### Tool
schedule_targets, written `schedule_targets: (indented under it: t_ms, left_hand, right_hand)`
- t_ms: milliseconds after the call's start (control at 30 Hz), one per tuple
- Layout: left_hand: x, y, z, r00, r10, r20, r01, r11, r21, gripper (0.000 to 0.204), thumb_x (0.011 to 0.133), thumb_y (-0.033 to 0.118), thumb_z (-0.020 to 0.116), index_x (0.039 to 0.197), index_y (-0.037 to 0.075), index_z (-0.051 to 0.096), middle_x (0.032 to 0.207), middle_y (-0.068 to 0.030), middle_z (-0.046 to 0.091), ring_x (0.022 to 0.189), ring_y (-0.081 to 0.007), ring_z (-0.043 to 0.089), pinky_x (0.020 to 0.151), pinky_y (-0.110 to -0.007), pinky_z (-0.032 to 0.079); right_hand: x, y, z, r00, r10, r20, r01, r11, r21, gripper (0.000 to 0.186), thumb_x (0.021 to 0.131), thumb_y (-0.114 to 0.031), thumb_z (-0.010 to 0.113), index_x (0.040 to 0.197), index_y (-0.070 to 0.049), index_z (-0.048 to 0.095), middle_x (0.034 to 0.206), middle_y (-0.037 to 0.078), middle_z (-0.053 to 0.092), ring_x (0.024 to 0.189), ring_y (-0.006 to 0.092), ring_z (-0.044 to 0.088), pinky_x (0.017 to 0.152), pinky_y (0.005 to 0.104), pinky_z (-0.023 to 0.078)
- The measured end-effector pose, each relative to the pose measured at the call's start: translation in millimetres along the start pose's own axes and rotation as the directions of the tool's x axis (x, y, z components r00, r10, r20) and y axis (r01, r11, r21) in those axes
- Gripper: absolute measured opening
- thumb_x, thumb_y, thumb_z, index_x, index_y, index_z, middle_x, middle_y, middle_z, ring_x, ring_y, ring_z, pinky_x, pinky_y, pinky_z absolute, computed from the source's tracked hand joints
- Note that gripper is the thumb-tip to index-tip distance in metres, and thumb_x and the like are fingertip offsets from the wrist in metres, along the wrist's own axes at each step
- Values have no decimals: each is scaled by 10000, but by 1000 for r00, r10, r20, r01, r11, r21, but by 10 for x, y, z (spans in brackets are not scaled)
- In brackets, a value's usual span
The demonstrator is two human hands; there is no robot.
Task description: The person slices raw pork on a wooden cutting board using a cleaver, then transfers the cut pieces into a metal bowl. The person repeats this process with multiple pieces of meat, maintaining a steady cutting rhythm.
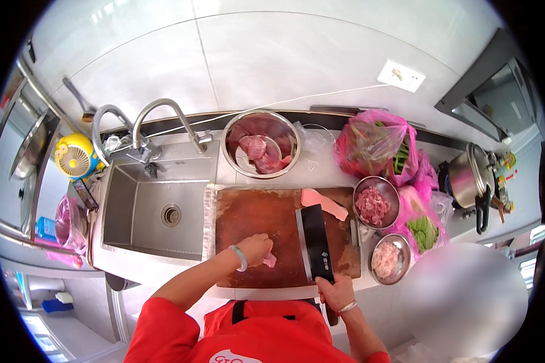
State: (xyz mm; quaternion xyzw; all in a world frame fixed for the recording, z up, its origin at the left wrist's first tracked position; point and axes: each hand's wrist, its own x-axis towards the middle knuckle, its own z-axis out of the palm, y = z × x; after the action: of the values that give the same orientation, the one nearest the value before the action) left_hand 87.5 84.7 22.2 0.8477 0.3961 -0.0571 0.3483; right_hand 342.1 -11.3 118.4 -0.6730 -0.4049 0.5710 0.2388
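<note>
My right hand (338, 291) grips the handle of a cleaver (315, 242) with a broad black blade. The blade is over the right part of a brown wooden cutting board (254, 212). My left hand (257, 248) is closed above the board's middle, with a small piece of pink meat (269, 260) at its fingertips. Behind the cleaver lies a pale pink strip of meat or skin (324, 202). Two steel bowls stand right of the board: one holds cut red meat (372, 206), the nearer one paler pieces (386, 260).
A large steel bowl (230, 145) with big meat chunks stands behind the board. To the left is a steel sink (145, 209) with a curved faucet (163, 106). Pink bags (360, 142) of greens crowd the back right, near a pressure cooker (466, 178). A yellow fan (75, 156) sits far left.
</note>
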Motion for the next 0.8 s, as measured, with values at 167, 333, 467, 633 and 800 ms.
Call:
schedule_targets:
  t_ms: [167, 333, 467, 633, 800]
  left_hand:
    - [-323, -2, -42, 861, 171, -479, -180, 983, 29, 205, 697, 46, 604, 888, 62, 531, 953, -104, 525, 923, -301, 510, 805, -399, 409]
    - [-664, -86, 154, 843, 179, -507, -115, 981, 155, 211, 699, 48, 600, 897, 71, 531, 1009, -103, 513, 979, -294, 490, 856, -396, 379]
    - [-809, -16, 314, 765, 45, -643, -10, 998, 58, 195, 695, 58, 613, 877, 69, 543, 974, -106, 530, 952, -297, 507, 843, -405, 393]
    - [-702, 148, 505, 680, -36, -733, 97, 994, 41, 180, 695, 61, 610, 870, 58, 570, 932, -91, 557, 900, -283, 535, 787, -384, 433]
    - [-577, 272, 650, 691, -34, -722, 118, 991, 66, 171, 708, 61, 604, 877, 75, 590, 915, -73, 571, 863, -273, 550, 746, -378, 445]
  right_hand:
    - [24, 113, 42, 999, 34, -30, -34, 999, 4, 264, 785, -214, 606, 655, 13, 571, 509, 54, 539, 422, 126, 530, 415, 280, 424]
    - [235, 284, 35, 991, -128, 22, 128, 924, -361, 298, 778, -280, 567, 712, 9, 597, 587, 172, 588, 564, 310, 599, 560, 374, 479]
    - [381, 200, 102, 946, -250, 205, 323, 783, -532, 294, 777, -278, 563, 682, -1, 592, 584, 153, 583, 526, 289, 581, 535, 389, 463]
    - [483, 78, 156, 896, -110, 431, 404, 606, -685, 291, 793, -283, 487, 782, -27, 626, 752, 212, 615, 742, 392, 591, 721, 467, 467]
    - [510, 162, 192, 895, -11, 446, 376, 555, -742, 268, 797, -253, 472, 822, -40, 632, 794, 205, 625, 769, 382, 600, 745, 465, 475]
